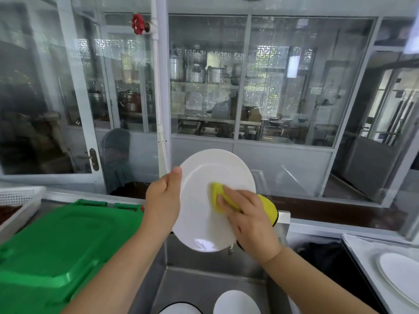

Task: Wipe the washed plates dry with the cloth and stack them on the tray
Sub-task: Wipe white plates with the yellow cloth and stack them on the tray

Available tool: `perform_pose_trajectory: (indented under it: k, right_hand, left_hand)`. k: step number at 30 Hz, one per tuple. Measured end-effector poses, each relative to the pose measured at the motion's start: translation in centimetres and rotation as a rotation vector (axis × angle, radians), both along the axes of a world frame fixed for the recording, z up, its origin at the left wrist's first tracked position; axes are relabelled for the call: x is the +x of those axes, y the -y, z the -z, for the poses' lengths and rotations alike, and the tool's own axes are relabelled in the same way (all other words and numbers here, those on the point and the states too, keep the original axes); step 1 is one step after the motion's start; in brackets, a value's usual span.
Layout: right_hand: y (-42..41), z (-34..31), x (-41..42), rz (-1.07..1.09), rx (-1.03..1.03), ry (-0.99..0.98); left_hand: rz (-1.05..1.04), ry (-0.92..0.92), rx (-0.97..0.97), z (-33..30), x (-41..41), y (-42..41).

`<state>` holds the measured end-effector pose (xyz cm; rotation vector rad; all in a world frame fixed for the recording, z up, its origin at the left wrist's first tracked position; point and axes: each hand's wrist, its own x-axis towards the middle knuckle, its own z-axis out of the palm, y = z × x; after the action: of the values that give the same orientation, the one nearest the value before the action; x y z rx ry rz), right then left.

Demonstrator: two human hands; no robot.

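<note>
Plainly, the white plate stood tilted up on edge over the sink, its face turned toward the person. The left hand gripped its left rim, thumb on the front and fingers hidden behind. The right hand pressed the yellow cloth against the middle of the plate's face, fingers laid fairly flat over the fold while the rest of the cloth hung off the plate's right edge. The tray lay low and to the right, already bearing a stacked plate, so it sat nearer the right hand. More plates waited in the sink, directly below.
</note>
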<state>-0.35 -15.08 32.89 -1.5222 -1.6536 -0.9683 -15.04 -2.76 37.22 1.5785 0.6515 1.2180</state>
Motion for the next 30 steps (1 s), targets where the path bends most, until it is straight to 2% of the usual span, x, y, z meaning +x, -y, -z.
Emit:
perform_pose_trajectory:
  k: [4, 8, 11, 14, 16, 19, 22, 25, 27, 30]
  right_hand:
    - [-1.3, -2.8, 0.0, 0.099, 0.088, -0.045]
    - [-2.7, -4.5, -2.1, 0.040, 0.097, 0.115]
    - [-2.6, -5.8, -2.1, 0.058, 0.074, 0.114]
    - [-1.8, -6.3, -0.6, 0.165, 0.071, -0.041]
    - [-1.2, -6.0, 0.6, 0.228, 0.079, -0.228]
    - [-0.5, -4.6, 1.7, 0.220, 0.117, -0.585]
    - [0.1, -4.0, 2.1, 0.197, 0.177, -0.721]
    - [1.0, -4.6, 2.7, 0.219, 0.104, -0.593]
    - [1.4, -5.2, 2.7, 0.252, 0.047, -0.442]
    - [1.6, -5.6, 2.2, 0.280, 0.007, -0.245]
  left_hand:
    - [0.023, -0.066, 0.028, 0.6, 1.0, 1.4]
    - [0.053, -0.070, 0.143, 0.5, 1.9, 2.9]
    - [0.079, -0.073, 0.165, 0.8, 1.9, 3.2]
    - [0.070, -0.093, 0.136, 1.0, 1.4, 2.9]
    - [0.011, -0.085, 0.105, 0.8, 1.0, 3.0]
    - [-0.031, 0.010, 0.097, 0.8, 0.5, 4.0]
    - [0.020, 0.029, 0.071, 1.1, 0.4, 4.8]
    - [0.237, -0.133, -0.061, 0.7, 0.1, 3.5]
    - [0.324, -0.296, -0.063, -0.4, 0.1, 2.2]
    - [0.323, -0.397, 0.035, -1.8, 0.7, 1.7]
